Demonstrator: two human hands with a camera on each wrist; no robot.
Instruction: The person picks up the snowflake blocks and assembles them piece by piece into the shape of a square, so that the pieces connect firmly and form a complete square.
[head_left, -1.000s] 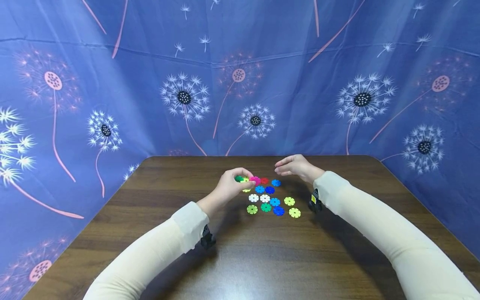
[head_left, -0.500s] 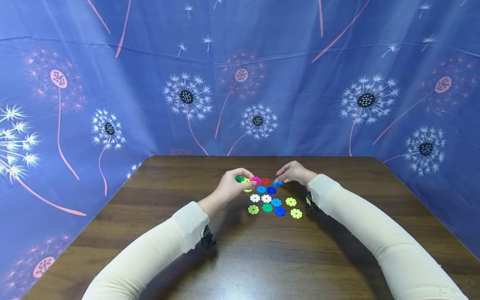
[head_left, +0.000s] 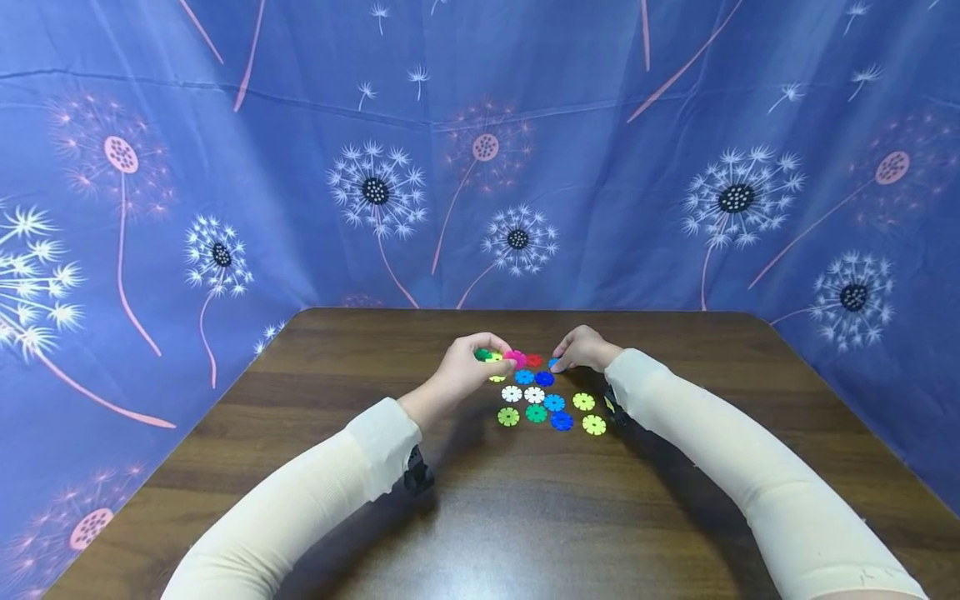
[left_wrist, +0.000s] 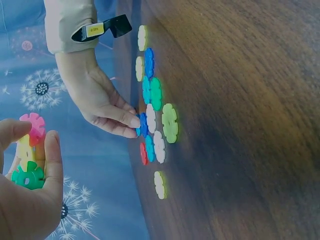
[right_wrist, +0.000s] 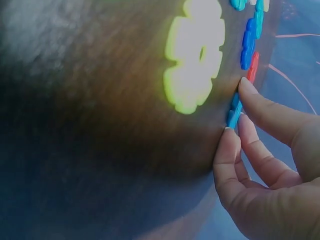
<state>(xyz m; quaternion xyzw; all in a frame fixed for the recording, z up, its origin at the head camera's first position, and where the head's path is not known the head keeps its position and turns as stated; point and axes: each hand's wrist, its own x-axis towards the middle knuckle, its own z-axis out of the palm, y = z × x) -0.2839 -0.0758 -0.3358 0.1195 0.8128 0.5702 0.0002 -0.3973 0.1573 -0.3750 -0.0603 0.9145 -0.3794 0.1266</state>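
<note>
My left hand [head_left: 467,367] holds a joined piece above the table: a pink disc [left_wrist: 34,128], a yellow disc [left_wrist: 25,152] and a green disc [left_wrist: 28,176] show between thumb and fingers in the left wrist view. At the back right of the loose discs, my right hand [head_left: 587,348] has thumb and fingertips around the edges of a light blue disc [right_wrist: 234,113] at the tabletop. Beside it lies a red disc [right_wrist: 253,67], with a dark blue disc [right_wrist: 247,44] close by.
Several flat notched discs lie spread on the brown table [head_left: 480,508]: white [head_left: 512,394], green [head_left: 536,413], blue [head_left: 562,421] and yellow-green [head_left: 594,425]. A blue curtain [head_left: 600,167] with dandelion print hangs behind the table.
My right hand has come down and slightly left from above the table to the light blue disc, and its fingers have closed around it. My left hand holds its joined piece nearly still.
</note>
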